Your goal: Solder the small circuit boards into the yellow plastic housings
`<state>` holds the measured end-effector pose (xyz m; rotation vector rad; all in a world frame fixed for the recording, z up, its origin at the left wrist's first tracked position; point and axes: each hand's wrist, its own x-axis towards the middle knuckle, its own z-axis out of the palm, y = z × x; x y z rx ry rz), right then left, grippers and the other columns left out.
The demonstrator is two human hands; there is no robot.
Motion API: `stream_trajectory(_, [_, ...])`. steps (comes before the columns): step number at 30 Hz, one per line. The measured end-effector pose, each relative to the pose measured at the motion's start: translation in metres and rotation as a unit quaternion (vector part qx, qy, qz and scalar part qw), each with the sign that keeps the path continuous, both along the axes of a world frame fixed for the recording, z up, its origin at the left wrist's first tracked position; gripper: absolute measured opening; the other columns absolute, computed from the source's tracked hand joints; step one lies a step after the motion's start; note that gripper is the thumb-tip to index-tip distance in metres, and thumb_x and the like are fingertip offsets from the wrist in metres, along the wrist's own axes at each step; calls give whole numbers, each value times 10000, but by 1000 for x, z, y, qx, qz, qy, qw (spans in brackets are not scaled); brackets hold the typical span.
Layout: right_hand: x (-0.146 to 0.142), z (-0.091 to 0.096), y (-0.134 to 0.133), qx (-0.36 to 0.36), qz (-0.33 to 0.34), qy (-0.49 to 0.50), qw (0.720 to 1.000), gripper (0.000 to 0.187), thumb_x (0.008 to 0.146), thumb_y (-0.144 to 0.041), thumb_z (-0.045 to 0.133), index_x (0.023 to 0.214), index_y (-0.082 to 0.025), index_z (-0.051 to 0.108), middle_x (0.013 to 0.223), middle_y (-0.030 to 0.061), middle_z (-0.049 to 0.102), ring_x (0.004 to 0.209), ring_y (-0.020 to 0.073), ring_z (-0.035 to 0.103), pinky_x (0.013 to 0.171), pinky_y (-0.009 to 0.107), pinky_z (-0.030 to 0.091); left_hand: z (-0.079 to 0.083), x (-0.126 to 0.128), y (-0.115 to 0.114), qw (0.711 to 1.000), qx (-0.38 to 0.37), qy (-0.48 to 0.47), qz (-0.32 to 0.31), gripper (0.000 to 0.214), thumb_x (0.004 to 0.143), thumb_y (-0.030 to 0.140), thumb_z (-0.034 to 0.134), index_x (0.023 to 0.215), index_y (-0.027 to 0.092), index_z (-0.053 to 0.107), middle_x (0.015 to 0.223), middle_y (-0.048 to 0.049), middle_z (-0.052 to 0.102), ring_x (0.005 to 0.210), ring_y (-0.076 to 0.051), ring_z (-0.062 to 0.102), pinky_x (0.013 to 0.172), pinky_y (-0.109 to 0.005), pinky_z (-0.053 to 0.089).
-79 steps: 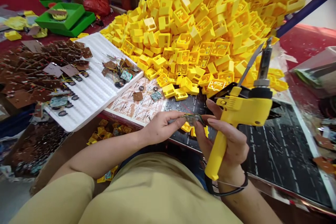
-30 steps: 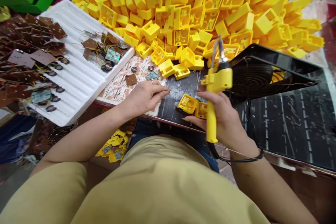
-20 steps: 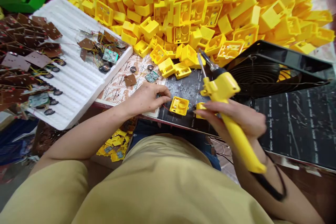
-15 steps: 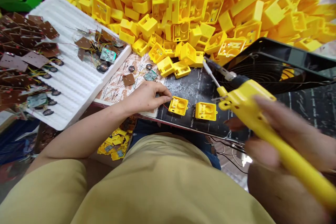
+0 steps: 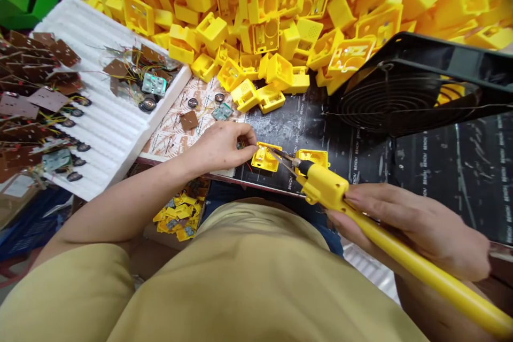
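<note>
Left hand (image 5: 222, 144): at the near edge of the mat; fingers curled in; thumb and forefinger tips pressed together on a dark part (image 5: 240, 144), too small to tell its kind; it sits just beside the left rim of the case.
Right hand (image 5: 420, 224): low right, off the table edge, over the lap; fingers closed along the handle of the iron, thumb hidden under it.
Iron (image 5: 324, 189): yellow, gun-shaped; long handle runs down to the right corner; body points up and left; metal tip (image 5: 282, 155) reaches into the open case, at or just over its inside; contact not clear.
Case (image 5: 264, 157): yellow, open side up, flat on the mat between the two hands.
Second case (image 5: 316, 156): same kind, just right of the first, partly behind the iron's nose.
Mat (image 5: 304, 117): black, printed, speckled with pale flecks.
Pile (image 5: 300, 5): loose yellow cases heaped across the back; a few have spilled onto the mat's far edge.
Fan (image 5: 401, 96): black, grilled, tilted, right of the cases, in front of the pile.
Foam tray (image 5: 104, 123): white, ribbed, left; carries wired boards (image 5: 140, 72).
Brown boards (image 5: 36, 101): many, far left, with wires.
Patterned sheet (image 5: 176, 133): between tray and mat; holds a brown square (image 5: 189, 120), a green board (image 5: 222, 112), two discs.
</note>
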<state>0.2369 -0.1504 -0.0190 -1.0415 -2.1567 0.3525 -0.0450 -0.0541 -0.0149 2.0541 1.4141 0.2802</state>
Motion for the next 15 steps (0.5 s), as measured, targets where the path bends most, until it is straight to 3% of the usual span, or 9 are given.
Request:
stream_trajectory(2, [-4,2,1,-5,-2,-13,1000,107,965,-309,615,1028,-229,647,843,37,735,759,150,732,676,245,631,-2,-1,0,1000,7,-8,-3,104,784,196,629,766,156,723,725,-2,728,678,-120,632,660,-235,448])
stream_trajectory(5, [-8,7,5,8,16,-30,999,70,932,-263,663,963,-203,645,860,44,739,787,152,733,734,259,641,-4,-2,0,1000,9,-20,-5,104,779,195,627,751,155,719,728,-6,728,681,-125,633,665,-241,454])
stream_trajectory(11, [-17,27,17,83,80,-47,992,149,844,-190,764,907,-196,629,774,15,719,677,125,706,632,198,609,-3,0,1,1000,14,-6,-14,80,765,188,637,761,159,712,763,-23,723,730,-149,636,735,-274,486])
stream_trajectory(15, [-4,29,17,48,51,-53,996,71,922,-254,675,951,-196,647,817,47,728,695,147,720,606,208,600,-3,-1,3,999,25,-4,-27,63,771,187,639,749,160,691,848,-52,729,856,-186,658,870,-331,505])
